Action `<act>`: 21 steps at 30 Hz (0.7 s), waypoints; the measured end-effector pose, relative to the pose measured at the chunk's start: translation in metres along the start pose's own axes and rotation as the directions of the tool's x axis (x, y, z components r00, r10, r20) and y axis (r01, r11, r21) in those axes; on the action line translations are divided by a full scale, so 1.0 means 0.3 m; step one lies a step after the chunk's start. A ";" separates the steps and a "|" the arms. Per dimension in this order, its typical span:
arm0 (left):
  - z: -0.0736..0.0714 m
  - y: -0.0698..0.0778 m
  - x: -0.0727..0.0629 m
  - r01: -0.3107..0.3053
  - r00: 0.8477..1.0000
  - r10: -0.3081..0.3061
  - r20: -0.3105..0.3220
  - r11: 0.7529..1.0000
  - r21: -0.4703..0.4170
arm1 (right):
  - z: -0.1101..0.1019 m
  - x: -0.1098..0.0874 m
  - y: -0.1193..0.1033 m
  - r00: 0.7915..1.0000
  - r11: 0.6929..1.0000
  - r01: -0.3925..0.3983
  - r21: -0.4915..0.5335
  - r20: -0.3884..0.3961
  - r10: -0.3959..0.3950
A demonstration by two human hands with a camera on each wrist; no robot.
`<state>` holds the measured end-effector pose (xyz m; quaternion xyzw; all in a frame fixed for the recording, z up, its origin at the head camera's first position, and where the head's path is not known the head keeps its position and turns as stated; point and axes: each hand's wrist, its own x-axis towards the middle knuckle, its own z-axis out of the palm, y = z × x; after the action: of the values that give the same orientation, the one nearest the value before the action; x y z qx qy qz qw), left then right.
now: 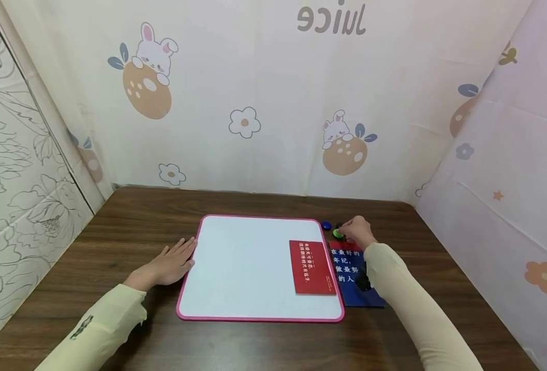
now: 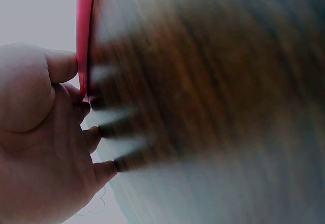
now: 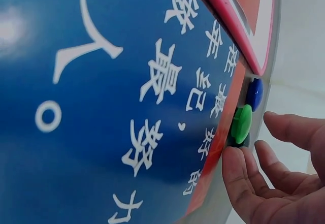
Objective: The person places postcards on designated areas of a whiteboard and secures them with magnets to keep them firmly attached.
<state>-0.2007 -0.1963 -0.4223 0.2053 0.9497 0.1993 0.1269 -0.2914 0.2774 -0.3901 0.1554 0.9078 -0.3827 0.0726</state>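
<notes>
A white board (image 1: 250, 268) with a pink rim lies on the table, and a red booklet (image 1: 308, 268) lies on its right part. My left hand (image 1: 173, 264) rests at the board's left edge with its fingers spread; the left wrist view shows thumb and fingertips at the pink rim. At the board's upper right corner, my right hand (image 1: 358, 232) reaches to a green round magnet (image 3: 242, 124). Thumb and fingers stand apart around it; whether a fingertip touches it I cannot tell. A blue magnet (image 3: 255, 94) sits beside the green one, and a dark one (image 3: 245, 141) is partly hidden.
A blue booklet (image 1: 347, 288) with white characters and a red top strip lies right of the board, partly under the right forearm. The brown wooden table (image 1: 236, 345) meets a patterned curtain (image 1: 273, 154) at its back and right.
</notes>
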 end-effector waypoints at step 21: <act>-0.002 0.008 -0.001 0.007 1.000 -0.007 -0.003 1.000 0.004 | 0.015 0.002 0.005 0.998 0.999 -0.043 -0.015 -0.039 0.042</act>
<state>-0.1997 -0.1946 -0.4207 0.2019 0.9511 0.1971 0.1258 -0.2916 0.2754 -0.3942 0.1815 0.9084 -0.3710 0.0642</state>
